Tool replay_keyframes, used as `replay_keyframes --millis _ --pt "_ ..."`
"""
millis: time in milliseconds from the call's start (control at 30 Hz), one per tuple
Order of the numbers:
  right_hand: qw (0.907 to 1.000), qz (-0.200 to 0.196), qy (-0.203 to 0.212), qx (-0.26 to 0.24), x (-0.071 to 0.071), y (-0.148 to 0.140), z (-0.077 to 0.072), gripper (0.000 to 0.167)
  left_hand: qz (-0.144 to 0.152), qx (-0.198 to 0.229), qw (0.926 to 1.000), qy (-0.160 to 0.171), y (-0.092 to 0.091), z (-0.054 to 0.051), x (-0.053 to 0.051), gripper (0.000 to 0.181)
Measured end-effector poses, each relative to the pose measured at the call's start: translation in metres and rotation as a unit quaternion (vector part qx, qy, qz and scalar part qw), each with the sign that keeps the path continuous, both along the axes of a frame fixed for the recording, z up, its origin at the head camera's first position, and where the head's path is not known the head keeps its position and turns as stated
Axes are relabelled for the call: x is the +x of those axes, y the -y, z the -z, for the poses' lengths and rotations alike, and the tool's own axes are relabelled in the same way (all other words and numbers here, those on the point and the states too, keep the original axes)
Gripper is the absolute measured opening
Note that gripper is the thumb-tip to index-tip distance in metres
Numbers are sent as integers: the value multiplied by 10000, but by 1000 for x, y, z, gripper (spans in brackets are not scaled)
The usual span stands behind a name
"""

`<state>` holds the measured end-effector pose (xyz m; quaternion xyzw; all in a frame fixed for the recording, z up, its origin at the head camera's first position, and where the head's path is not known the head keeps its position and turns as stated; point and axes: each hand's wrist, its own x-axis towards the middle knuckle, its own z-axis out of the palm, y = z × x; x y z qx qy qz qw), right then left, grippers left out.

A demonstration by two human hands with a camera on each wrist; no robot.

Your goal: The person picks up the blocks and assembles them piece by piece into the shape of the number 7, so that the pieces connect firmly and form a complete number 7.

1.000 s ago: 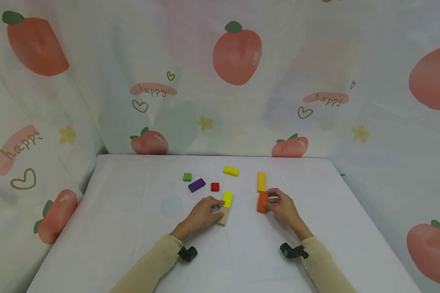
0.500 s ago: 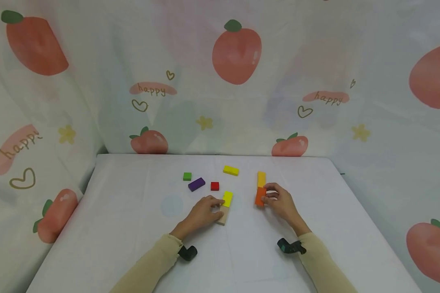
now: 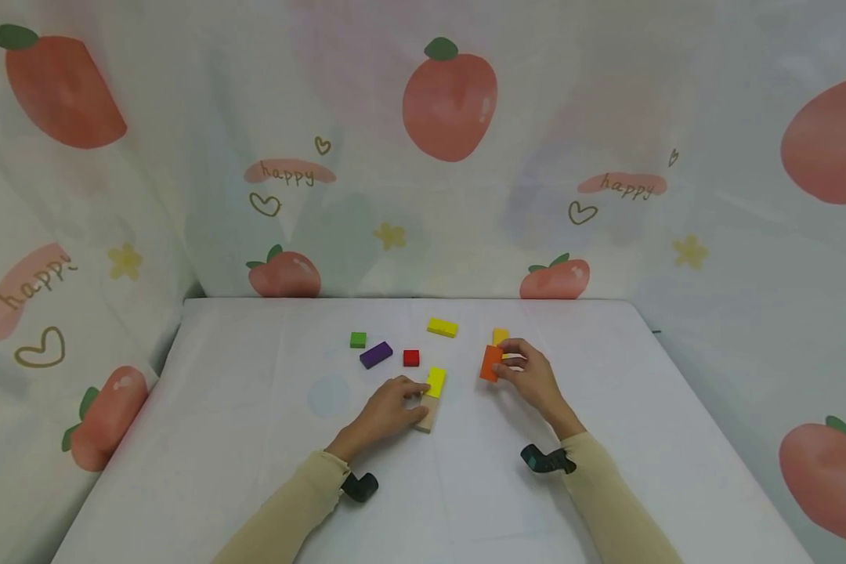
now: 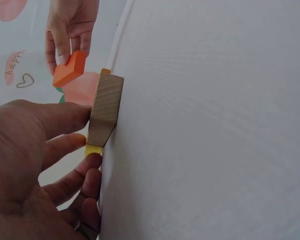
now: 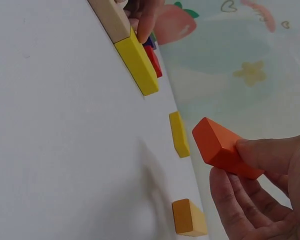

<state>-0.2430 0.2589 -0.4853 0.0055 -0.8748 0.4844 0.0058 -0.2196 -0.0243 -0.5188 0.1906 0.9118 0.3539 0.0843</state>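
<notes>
My right hand [image 3: 533, 381] pinches an orange block [image 3: 490, 363] between thumb and fingers. The right wrist view shows this orange block [image 5: 210, 142] raised off the table, its shadow on the cloth. A plain wooden block [image 3: 428, 415] and a yellow block [image 3: 434, 382] lie end to end in one line. My left hand [image 3: 386, 410] rests along their left side, the thumb touching the wooden block and a fingertip the yellow one. From the left wrist, the wooden block [image 4: 107, 102] hides most of the yellow block behind it.
An amber-yellow block [image 3: 500, 336] lies beyond my right hand, partly hidden. Further back are another yellow block [image 3: 442, 327], a red cube [image 3: 411, 358], a purple block [image 3: 376, 356] and a green cube [image 3: 358, 340]. Printed cloth walls [image 3: 366, 102] stand behind and beside the white table.
My right hand has lifted the orange block and moved it left and away, so that it now overlaps the amber-yellow block in view. The left hand stays on its two blocks.
</notes>
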Motion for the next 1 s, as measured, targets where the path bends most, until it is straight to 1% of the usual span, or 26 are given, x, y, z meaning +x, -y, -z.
replay_keyframes --millis 233,500,667,833,1000 --pt "9998 94 60 -163 -2 9 0 44 1 33 10000 26 0 0 1 41" --pt "9996 58 -3 -281 -3 18 1 43 -39 -5 9999 164 -1 0 3 42" --pt "9988 69 -51 -485 -6 28 -1 42 -118 -58 9998 176 0 0 2 42" --pt "9981 155 23 -602 -9 37 -1 42 -62 -29 9999 150 -1 0 0 42" --pt "9963 74 -26 -859 -13 43 0 41 -68 -79 9999 134 -1 2 -2 42"
